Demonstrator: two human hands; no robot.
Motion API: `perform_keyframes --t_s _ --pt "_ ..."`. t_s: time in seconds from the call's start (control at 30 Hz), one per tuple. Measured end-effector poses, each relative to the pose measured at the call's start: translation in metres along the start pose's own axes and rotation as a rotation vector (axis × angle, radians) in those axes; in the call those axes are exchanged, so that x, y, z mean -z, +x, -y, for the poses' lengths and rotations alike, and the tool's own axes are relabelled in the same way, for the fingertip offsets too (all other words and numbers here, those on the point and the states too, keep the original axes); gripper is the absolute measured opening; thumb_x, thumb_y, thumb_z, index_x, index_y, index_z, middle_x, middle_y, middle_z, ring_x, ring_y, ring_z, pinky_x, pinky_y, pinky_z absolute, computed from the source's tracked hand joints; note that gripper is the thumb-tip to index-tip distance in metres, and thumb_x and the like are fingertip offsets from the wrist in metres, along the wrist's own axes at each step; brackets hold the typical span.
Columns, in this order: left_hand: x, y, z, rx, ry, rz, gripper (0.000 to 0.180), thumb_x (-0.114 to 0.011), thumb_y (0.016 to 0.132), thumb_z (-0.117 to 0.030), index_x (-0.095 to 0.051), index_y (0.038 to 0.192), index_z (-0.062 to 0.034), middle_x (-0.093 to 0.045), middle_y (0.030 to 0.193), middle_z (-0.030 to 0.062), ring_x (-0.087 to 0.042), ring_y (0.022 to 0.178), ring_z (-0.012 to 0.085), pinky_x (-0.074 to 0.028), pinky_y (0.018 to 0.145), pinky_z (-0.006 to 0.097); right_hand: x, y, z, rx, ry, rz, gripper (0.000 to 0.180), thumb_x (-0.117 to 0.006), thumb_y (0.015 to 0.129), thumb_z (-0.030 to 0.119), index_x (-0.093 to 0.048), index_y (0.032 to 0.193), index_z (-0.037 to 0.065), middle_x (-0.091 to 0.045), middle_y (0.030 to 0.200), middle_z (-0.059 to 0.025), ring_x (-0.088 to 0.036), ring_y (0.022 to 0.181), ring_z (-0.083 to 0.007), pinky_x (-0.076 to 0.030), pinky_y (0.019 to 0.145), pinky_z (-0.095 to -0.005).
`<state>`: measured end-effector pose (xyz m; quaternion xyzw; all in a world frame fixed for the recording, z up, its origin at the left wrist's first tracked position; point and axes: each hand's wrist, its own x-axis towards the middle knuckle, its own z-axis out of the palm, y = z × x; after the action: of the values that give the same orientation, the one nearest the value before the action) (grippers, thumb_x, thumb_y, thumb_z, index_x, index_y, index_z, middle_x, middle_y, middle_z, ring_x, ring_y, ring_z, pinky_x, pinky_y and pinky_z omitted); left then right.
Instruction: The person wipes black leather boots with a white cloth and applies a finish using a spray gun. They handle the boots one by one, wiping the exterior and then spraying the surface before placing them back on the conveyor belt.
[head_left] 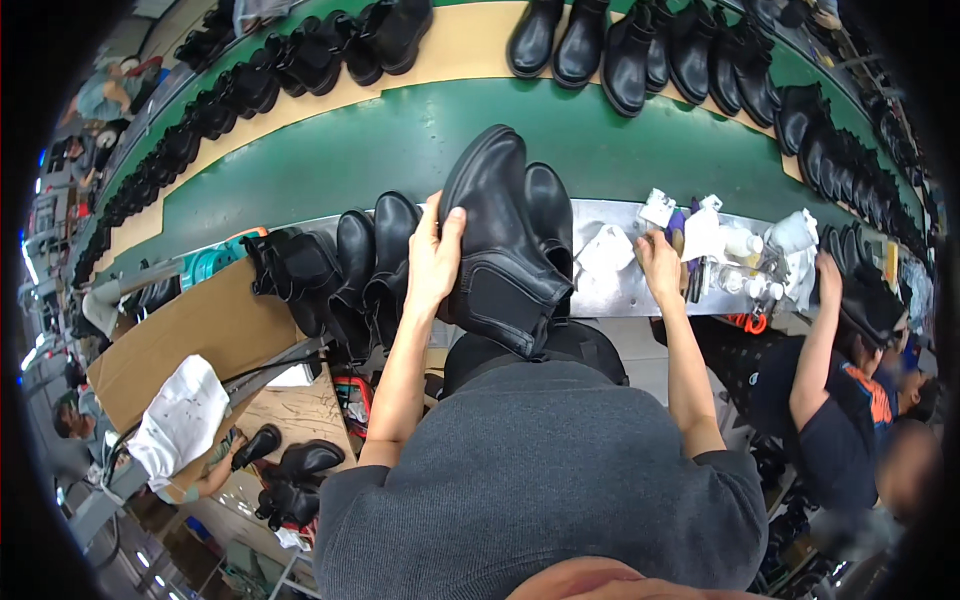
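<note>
My left hand grips a black ankle boot with an elastic side panel. The boot is tilted, toe pointing away from me, opening toward my body. Another black boot stands just behind it, partly covered. Over the metal ledge, my right hand has its fingers curled closed beside a purple-handled item; what they hold, if anything, is hidden. A white-capped bottle stands just beyond those fingertips, and a crumpled white cloth lies to their left.
Rows of black boots line the far side of the green conveyor. More boots stand at my left, near a cardboard sheet. Bottles and cloths crowd the ledge at right, where a co-worker's arm reaches in.
</note>
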<state>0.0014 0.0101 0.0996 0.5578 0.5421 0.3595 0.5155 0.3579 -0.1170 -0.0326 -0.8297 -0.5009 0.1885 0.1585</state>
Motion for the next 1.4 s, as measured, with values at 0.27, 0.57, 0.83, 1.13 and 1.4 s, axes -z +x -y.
perform_keyframes --t_s 0.27,0.57,0.83,1.13,1.4 --pt "-0.003 -0.007 -0.019 -0.014 0.145 0.324 0.102 -0.084 0.063 -0.031 -0.029 0.144 -0.0054 -0.053 0.130 0.0216 -0.051 0.122 0.0321 -0.038 0.105 0.040 0.075 -0.013 0.171 0.141 0.973 0.057 0.033 -0.065 0.089 0.015 -0.059 0.119 0.002 -0.067 0.099 -0.0092 -0.062 0.090 -0.0115 -0.049 0.077 -0.0236" --pt "-0.023 -0.022 -0.030 -0.142 0.196 0.385 0.101 -0.088 0.059 -0.022 -0.030 0.141 -0.0078 -0.055 0.127 0.0196 -0.055 0.118 0.0322 -0.043 0.101 0.040 0.057 -0.019 0.233 0.547 0.748 0.052 0.028 -0.072 0.082 0.020 -0.061 0.099 0.000 -0.068 0.088 -0.0161 -0.070 0.079 -0.0250 -0.054 0.068 -0.0332" --pt "-0.022 -0.028 -0.032 -0.061 0.189 0.406 0.099 -0.086 0.061 -0.019 -0.030 0.142 -0.0092 -0.054 0.129 0.0190 -0.052 0.122 0.0326 -0.040 0.104 0.040 0.061 -0.015 0.233 0.668 0.673 0.060 0.024 -0.071 0.082 0.017 -0.061 0.095 -0.001 -0.068 0.082 -0.0156 -0.070 0.079 -0.0247 -0.054 0.069 -0.0340" --pt "-0.022 -0.026 -0.021 -0.050 0.131 0.439 0.098 -0.087 0.062 -0.021 -0.030 0.142 -0.0091 -0.055 0.128 0.0175 -0.054 0.120 0.0306 -0.042 0.102 0.040 0.055 -0.025 0.228 0.704 0.674 0.041 0.023 -0.072 0.082 0.016 -0.062 0.092 -0.002 -0.068 0.085 -0.0153 -0.070 0.077 -0.0228 -0.055 0.064 -0.0311" --pt "-0.025 -0.022 0.000 -0.149 0.111 0.422 0.101 -0.088 0.063 -0.024 -0.029 0.143 -0.0077 -0.053 0.129 0.0165 -0.052 0.121 0.0271 -0.039 0.104 0.039 0.052 -0.012 0.219 0.747 0.580 0.013 0.023 -0.073 0.081 0.018 -0.062 0.094 0.003 -0.066 0.085 -0.0145 -0.067 0.074 -0.0295 -0.053 0.064 -0.0339"
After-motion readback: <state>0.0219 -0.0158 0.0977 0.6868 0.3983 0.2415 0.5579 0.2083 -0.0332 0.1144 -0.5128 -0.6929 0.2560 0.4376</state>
